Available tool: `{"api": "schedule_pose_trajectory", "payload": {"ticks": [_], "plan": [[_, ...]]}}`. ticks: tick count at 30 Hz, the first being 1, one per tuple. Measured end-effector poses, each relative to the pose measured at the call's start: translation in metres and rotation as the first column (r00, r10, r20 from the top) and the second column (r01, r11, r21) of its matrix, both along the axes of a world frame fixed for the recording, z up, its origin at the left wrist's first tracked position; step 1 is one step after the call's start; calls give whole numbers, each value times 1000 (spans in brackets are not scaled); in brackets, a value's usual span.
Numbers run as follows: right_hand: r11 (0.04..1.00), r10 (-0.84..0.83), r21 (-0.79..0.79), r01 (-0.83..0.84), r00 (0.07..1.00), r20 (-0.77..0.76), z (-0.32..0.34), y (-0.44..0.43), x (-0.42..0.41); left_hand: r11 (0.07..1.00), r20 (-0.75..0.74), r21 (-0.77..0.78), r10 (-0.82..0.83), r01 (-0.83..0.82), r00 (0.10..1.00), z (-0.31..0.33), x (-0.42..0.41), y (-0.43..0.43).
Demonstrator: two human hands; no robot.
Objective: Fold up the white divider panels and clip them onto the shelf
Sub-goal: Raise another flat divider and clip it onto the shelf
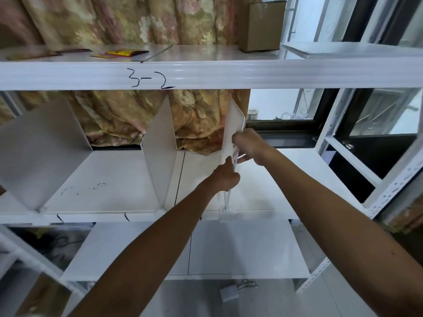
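Three white divider panels stand upright on the middle white shelf (pixel 109 179). One divider (pixel 43 147) is at the left, another divider (pixel 160 145) in the middle. The third divider (pixel 232 124) is at the right, seen nearly edge-on, its foot at a clip (pixel 226 212) on the shelf's front lip. My left hand (pixel 225 176) grips this panel's front edge low down. My right hand (pixel 248 145) holds the same panel higher, from its right side.
The upper shelf, marked "3-2" on its front beam (pixel 151 80), carries a cardboard box (pixel 263 26) and flat packets (pixel 119 53). A floral curtain (pixel 119 115) hangs behind. A window and shelf upright (pixel 329 126) lie right. A small white piece (pixel 229 294) lies on the floor.
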State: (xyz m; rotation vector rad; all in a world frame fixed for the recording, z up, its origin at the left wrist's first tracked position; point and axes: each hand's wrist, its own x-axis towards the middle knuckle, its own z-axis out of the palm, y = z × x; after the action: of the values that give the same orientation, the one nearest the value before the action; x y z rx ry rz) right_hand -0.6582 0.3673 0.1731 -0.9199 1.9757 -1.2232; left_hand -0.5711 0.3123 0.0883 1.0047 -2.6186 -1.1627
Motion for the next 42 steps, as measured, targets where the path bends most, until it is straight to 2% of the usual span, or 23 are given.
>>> {"api": "schedule_pose_trajectory", "payload": {"ticks": [5,12,35,42], "plan": [[998,21,58,-20,1000,-16,-7,-1,-4,1000,39,12,11,-11,999,-10,-4,1],[995,75,76,-70,995,-58,-25,-6,-2,997,14,51,62,-62,998,-24,-13,0],[992,-1,125,0,1000,3,-27,-22,-10,994,4,52,91,-92,996,-36,-30,-14],[992,26,122,-24,1000,-16,-26,-21,-7,994,10,76,84,-85,996,-38,-28,-17]]}}
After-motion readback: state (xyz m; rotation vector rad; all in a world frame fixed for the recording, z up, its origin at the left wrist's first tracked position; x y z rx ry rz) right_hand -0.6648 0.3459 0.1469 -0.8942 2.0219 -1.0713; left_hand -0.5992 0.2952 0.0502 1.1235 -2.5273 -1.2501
